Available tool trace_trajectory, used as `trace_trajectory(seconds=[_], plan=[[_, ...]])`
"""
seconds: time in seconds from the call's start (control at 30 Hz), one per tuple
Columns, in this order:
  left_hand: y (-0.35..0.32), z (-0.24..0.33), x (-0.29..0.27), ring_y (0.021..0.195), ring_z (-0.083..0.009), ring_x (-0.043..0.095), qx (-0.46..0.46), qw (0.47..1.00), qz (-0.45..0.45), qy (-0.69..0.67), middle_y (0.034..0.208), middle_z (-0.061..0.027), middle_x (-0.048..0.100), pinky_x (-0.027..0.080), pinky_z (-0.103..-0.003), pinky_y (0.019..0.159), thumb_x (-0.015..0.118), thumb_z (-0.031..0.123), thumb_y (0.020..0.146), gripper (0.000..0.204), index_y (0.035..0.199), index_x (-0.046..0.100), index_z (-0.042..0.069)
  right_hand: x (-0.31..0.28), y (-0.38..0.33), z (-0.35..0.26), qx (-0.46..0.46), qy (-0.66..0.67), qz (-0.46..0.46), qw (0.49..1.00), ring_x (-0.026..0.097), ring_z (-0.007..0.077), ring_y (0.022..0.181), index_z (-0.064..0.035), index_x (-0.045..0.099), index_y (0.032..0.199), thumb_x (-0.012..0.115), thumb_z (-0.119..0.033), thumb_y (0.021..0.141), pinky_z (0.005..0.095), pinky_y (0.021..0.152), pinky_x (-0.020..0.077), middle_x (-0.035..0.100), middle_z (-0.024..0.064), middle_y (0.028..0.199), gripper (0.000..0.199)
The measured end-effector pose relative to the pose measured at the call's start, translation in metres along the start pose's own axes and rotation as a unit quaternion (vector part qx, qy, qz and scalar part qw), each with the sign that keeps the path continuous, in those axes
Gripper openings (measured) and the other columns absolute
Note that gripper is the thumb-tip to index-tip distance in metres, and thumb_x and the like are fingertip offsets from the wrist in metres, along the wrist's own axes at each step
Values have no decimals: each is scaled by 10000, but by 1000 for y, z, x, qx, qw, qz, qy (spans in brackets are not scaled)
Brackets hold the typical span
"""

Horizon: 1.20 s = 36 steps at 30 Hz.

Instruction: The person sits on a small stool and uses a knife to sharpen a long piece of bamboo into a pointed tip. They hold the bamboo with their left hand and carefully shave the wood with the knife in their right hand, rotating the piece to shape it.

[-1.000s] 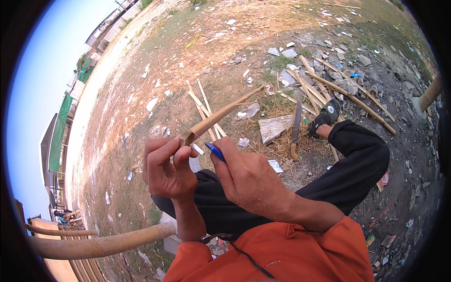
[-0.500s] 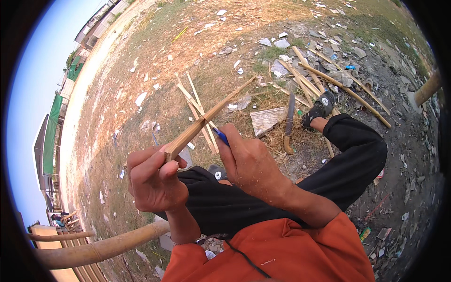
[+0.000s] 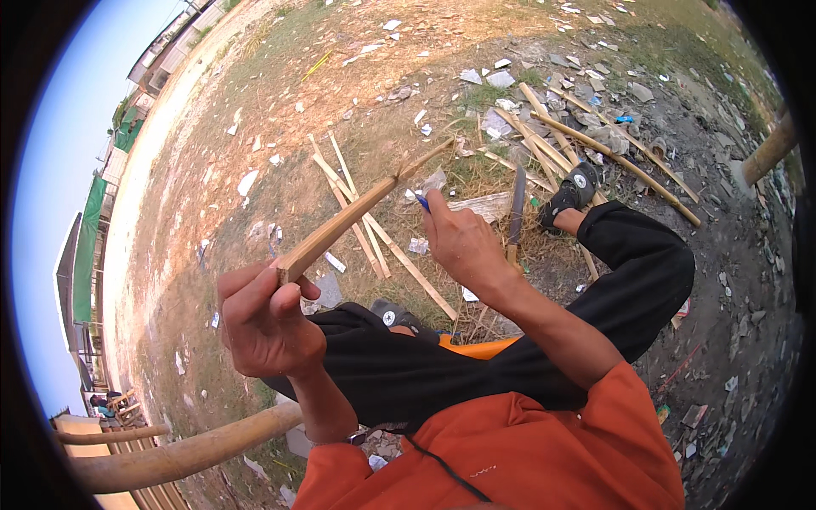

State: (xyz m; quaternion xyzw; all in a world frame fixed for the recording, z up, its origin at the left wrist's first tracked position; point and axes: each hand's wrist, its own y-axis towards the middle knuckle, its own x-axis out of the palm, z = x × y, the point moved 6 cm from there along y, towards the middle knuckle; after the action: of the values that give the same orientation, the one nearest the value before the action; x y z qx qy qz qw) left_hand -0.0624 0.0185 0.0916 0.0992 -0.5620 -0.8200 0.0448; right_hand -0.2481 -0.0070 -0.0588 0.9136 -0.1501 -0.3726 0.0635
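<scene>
My left hand [image 3: 272,323] is closed round the thick near end of a split bamboo strip [image 3: 344,223]. The strip slants away to the upper right, narrowing past a dark node to a thin far end. My right hand [image 3: 467,246] is closed on a small blue tool [image 3: 423,203], mostly hidden by the fingers. Only a bit of blue shows past the thumb, so its exact kind cannot be made out. This hand is to the right of the strip, apart from it.
Thin bamboo strips [image 3: 410,274] lie crossed on the ground ahead. A large knife [image 3: 517,208] with a wooden handle lies beside a weathered board [image 3: 484,206]. Bamboo poles [image 3: 633,155] and broken tiles [image 3: 500,79] are scattered at far right. A thick bamboo rail [image 3: 191,446] runs at lower left.
My right hand with the blue tool has moved right and up, off the strip it was against. My left hand has shifted slightly left with the strip.
</scene>
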Motion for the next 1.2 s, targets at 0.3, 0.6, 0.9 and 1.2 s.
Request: trace_trajectory(seconds=[0.3, 0.6, 0.9, 1.2], plan=[[0, 5, 11, 502, -155, 538, 34, 999, -41, 8, 765, -161, 555, 412, -228, 416, 628, 218, 885, 282, 921, 566, -54, 64, 24, 149, 93, -135, -44, 986, 601, 446, 676, -3, 473, 988, 457, -199, 934, 512, 588, 473, 585, 278, 687, 204], [4, -3, -4, 507, -153, 505, 14, 998, -61, 5, 786, -153, 524, 386, -218, 403, 585, 232, 914, 281, 950, 535, -43, -36, -7, -19, -9, 197, -28, 980, 566, 435, 579, 13, 465, 964, 475, -161, 933, 504, 507, 408, 550, 250, 594, 176], [-1, 3, 1, 478, -130, 525, -19, 999, -29, 25, 748, -142, 531, 424, -217, 404, 675, 210, 848, 279, 908, 572, -42, -58, -48, -111, -138, 220, -29, 965, 579, 355, 545, -6, 477, 980, 568, -58, 869, 431, 460, 416, 539, 172, 668, 153], [1, -1, -7, 518, -126, 543, -19, 999, 4, 28, 727, -132, 549, 417, -210, 416, 702, 204, 823, 284, 867, 597, -56, -28, -22, -73, -103, 111, -7, 988, 566, 370, 497, -10, 431, 906, 517, -104, 904, 448, 417, 425, 518, 177, 527, 127]])
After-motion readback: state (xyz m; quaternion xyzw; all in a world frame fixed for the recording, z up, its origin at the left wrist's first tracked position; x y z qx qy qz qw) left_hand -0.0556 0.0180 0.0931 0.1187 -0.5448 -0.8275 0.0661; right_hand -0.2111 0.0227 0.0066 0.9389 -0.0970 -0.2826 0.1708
